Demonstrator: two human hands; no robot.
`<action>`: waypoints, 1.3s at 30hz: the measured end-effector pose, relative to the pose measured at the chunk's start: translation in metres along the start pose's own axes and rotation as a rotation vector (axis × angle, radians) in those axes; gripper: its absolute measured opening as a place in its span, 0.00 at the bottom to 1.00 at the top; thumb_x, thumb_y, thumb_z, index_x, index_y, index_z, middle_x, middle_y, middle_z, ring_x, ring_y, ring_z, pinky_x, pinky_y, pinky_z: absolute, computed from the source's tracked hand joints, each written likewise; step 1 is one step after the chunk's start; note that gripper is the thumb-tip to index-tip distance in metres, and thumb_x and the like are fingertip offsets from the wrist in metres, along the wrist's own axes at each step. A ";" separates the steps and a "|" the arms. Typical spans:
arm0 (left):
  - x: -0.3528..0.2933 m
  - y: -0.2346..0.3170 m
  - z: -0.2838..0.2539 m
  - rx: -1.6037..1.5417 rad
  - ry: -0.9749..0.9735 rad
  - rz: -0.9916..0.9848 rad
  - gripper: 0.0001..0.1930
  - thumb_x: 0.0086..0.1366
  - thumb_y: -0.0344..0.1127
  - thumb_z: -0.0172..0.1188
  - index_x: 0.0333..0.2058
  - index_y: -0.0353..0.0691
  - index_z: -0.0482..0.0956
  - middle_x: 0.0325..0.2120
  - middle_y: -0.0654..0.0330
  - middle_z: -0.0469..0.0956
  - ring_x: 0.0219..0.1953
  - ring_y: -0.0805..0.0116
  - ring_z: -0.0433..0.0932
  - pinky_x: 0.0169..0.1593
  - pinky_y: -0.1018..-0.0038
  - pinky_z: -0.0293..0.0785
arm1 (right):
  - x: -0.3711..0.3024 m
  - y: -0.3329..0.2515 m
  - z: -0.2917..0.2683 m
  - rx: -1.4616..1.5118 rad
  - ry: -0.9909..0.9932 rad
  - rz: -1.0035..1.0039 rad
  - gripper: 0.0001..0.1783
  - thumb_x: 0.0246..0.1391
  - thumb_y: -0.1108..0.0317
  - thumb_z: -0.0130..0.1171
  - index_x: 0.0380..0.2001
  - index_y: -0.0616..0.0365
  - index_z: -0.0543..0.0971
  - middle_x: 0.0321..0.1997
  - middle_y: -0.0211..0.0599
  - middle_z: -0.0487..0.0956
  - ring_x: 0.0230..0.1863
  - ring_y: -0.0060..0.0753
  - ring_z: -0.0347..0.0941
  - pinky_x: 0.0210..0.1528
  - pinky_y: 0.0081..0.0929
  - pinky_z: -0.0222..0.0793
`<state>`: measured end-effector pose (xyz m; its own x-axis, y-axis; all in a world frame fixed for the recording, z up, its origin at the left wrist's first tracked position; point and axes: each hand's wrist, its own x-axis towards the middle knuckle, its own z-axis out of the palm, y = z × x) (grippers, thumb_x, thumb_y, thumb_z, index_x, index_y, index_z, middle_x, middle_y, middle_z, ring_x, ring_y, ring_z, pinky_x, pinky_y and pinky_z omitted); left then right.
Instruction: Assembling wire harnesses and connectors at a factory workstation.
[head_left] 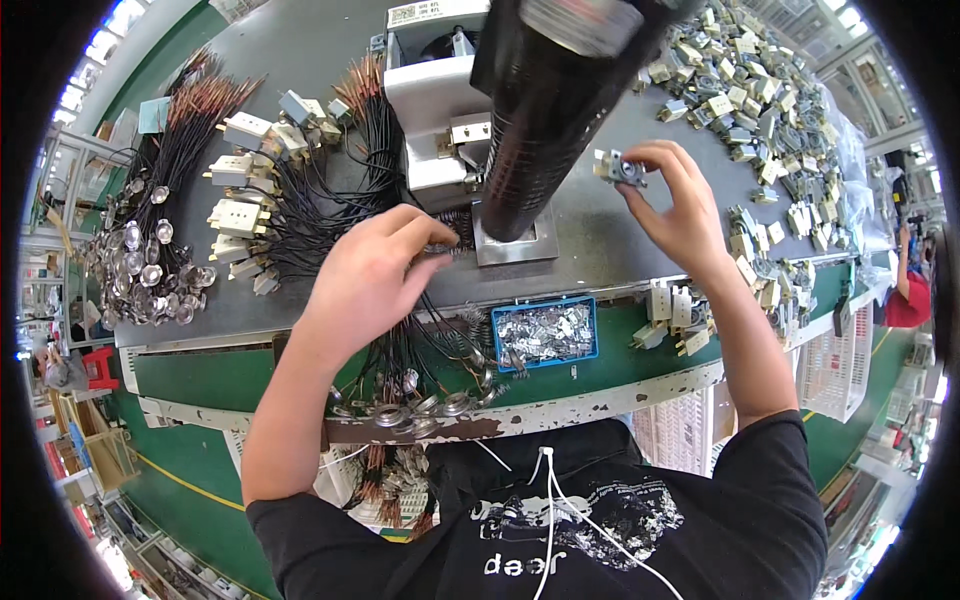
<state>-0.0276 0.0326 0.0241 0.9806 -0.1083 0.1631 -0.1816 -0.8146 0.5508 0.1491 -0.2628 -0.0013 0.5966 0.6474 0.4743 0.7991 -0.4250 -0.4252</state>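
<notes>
My right hand (682,205) is raised over the right part of the bench. Its thumb and fingers pinch a small grey and cream electrical connector (622,170). Beside the press, my left hand (375,270) is curled, thumb and fingertips close to dark coil springs (458,232); what lies between those tips I cannot make out. A silver metal block (516,246) sits at the foot of a thick black column (535,130). Below it stands a blue tray (494,345) of small metal parts. Black wires with springs and round metal cups (425,408) hang under my left hand.
Cream connectors on black wires (238,215) lie to the left, near wire bundles with metal cups (140,265). The grey press (432,130) stands mid-bench. Many loose connectors (750,95) spread at right. More lie along the right front edge (685,310). A person in red (908,298) is farther right.
</notes>
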 end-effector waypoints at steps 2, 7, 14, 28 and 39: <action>0.000 -0.006 -0.006 -0.052 0.037 0.017 0.08 0.61 0.26 0.65 0.39 0.35 0.81 0.34 0.55 0.79 0.37 0.53 0.81 0.43 0.63 0.78 | -0.002 -0.024 -0.012 0.046 0.000 -0.040 0.21 0.47 0.80 0.71 0.46 0.58 0.80 0.49 0.41 0.80 0.49 0.45 0.79 0.53 0.34 0.75; 0.001 -0.002 -0.013 -0.237 0.063 -0.107 0.10 0.64 0.22 0.65 0.44 0.31 0.82 0.39 0.56 0.85 0.41 0.69 0.84 0.47 0.74 0.79 | -0.008 -0.060 0.018 0.155 -0.182 -0.196 0.22 0.45 0.77 0.73 0.46 0.54 0.82 0.49 0.39 0.81 0.49 0.46 0.79 0.50 0.40 0.77; -0.007 -0.005 -0.008 -0.344 0.083 -0.182 0.09 0.65 0.23 0.64 0.45 0.32 0.83 0.38 0.59 0.85 0.41 0.74 0.83 0.48 0.76 0.79 | 0.000 -0.065 0.052 0.041 -0.233 -0.207 0.19 0.51 0.74 0.70 0.48 0.54 0.82 0.51 0.41 0.81 0.49 0.44 0.79 0.52 0.37 0.77; 0.006 0.010 0.004 -0.224 0.285 0.164 0.12 0.57 0.21 0.68 0.39 0.40 0.85 0.38 0.59 0.86 0.41 0.60 0.84 0.49 0.67 0.78 | -0.003 -0.131 0.054 1.947 -0.267 0.930 0.24 0.73 0.65 0.48 0.66 0.66 0.67 0.62 0.47 0.75 0.62 0.38 0.75 0.67 0.37 0.70; 0.006 0.015 0.004 -0.487 0.292 0.011 0.11 0.57 0.22 0.67 0.39 0.40 0.86 0.36 0.60 0.86 0.41 0.61 0.83 0.48 0.68 0.78 | -0.004 -0.114 0.061 1.545 -0.301 0.756 0.12 0.71 0.70 0.54 0.52 0.65 0.77 0.48 0.39 0.83 0.46 0.29 0.81 0.51 0.29 0.79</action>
<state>-0.0246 0.0175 0.0300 0.9300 0.1031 0.3529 -0.2728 -0.4502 0.8502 0.0509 -0.1782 -0.0016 0.5962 0.7694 -0.2294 -0.5303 0.1628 -0.8320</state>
